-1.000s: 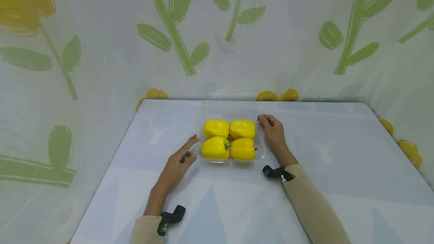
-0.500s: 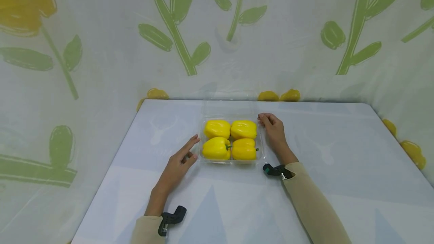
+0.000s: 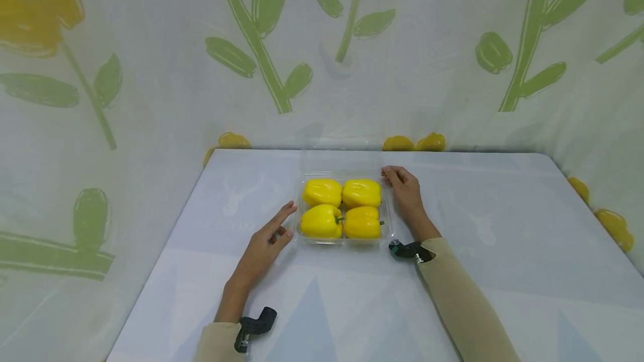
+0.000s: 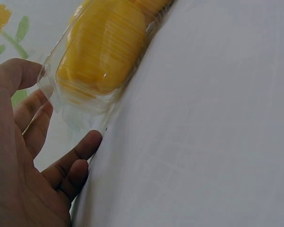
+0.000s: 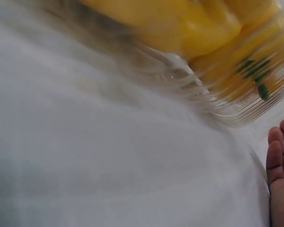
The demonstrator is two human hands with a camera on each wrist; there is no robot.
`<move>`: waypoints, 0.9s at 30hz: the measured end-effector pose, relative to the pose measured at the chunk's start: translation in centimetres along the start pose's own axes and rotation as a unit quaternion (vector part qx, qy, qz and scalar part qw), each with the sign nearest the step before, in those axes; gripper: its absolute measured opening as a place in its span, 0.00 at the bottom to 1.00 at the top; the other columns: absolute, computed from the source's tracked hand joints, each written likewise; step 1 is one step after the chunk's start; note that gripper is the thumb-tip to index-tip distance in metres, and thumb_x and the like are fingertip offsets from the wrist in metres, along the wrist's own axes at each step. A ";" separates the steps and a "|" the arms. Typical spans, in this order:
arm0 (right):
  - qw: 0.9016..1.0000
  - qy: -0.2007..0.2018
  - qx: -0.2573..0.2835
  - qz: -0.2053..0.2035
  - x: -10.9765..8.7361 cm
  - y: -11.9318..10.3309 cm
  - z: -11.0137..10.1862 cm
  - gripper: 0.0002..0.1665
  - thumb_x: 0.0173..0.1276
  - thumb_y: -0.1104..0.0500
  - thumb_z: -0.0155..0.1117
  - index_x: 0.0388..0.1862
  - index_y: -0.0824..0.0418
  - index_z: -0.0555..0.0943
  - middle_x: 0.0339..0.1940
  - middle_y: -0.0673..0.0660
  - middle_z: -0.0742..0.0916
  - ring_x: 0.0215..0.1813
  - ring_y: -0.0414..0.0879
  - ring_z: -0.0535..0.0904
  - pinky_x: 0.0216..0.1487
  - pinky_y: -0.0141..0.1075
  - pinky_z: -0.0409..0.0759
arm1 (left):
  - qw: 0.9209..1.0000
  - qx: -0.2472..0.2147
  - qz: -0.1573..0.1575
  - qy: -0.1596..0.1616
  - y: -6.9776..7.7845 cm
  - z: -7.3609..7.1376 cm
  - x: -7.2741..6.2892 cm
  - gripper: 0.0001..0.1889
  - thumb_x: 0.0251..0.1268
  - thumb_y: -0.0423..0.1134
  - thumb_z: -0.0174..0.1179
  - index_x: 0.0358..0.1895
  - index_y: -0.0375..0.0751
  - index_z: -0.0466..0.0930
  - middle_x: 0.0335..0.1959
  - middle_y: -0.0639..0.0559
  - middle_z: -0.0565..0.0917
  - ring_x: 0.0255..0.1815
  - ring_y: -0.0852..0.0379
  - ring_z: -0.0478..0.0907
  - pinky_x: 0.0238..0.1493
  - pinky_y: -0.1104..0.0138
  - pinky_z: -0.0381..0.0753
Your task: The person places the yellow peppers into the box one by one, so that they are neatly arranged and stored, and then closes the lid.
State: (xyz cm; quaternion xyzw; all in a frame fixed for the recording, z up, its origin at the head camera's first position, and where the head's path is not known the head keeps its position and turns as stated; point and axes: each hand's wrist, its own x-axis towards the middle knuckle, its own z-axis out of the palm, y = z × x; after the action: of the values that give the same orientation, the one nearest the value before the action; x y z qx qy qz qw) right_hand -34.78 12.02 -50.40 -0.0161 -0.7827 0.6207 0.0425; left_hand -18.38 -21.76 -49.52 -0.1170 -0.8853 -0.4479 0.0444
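Note:
Several yellow bell peppers (image 3: 321, 191) lie in two rows inside a clear plastic clamshell box (image 3: 317, 241) on the table. Its transparent lid (image 3: 342, 156) stands open toward the back. At the box's left side is my left hand (image 3: 261, 247), index finger reaching its rim, fingers spread and loosely bent. In the left wrist view, fingertips (image 4: 31, 71) meet the clear corner while the lower fingers stay apart from it. My right hand (image 3: 407, 194) has its bent fingertips at the back right corner, near the lid's hinge. I cannot tell whether they pinch the plastic.
A white table (image 3: 478, 250) with pale blue triangle prints carries the box. Behind it hangs a pale curtain (image 3: 422, 82) with green leaves and yellow flowers. Black wrist cameras (image 3: 257, 323) sit on both wrists, by the beige sleeves (image 3: 463, 300).
My right hand has shifted very slightly toward the back at the box's corner. The left hand, the peppers and the box stay as they were.

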 end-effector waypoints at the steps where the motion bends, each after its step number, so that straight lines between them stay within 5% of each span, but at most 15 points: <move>1: 1.000 -0.001 -0.002 0.000 0.1 0.0 0.0 0.29 0.74 0.37 0.57 0.56 0.59 0.81 0.49 0.55 0.84 0.49 0.47 0.76 0.58 0.38 0.75 | 1.000 0.000 0.000 0.001 0.0 0.0 0.0 0.27 0.78 0.45 0.54 0.77 0.61 0.63 0.77 0.72 0.59 0.44 0.62 0.76 0.44 0.65 0.75; 27: 1.000 -0.016 -0.005 0.007 1.0 -0.3 -0.2 0.31 0.70 0.36 0.61 0.60 0.57 0.80 0.52 0.54 0.83 0.52 0.47 0.76 0.59 0.37 0.73 | 1.000 -0.005 0.002 0.001 0.3 -0.1 -0.1 0.28 0.77 0.44 0.55 0.77 0.60 0.63 0.77 0.70 0.59 0.45 0.61 0.76 0.45 0.65 0.76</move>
State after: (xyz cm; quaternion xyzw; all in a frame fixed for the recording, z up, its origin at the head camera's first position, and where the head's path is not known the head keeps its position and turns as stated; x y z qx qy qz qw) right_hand -35.73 12.17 -49.98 -0.0118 -0.7859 0.6176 0.0260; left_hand -18.25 -21.66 -49.28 -0.1186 -0.8828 -0.4523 0.0452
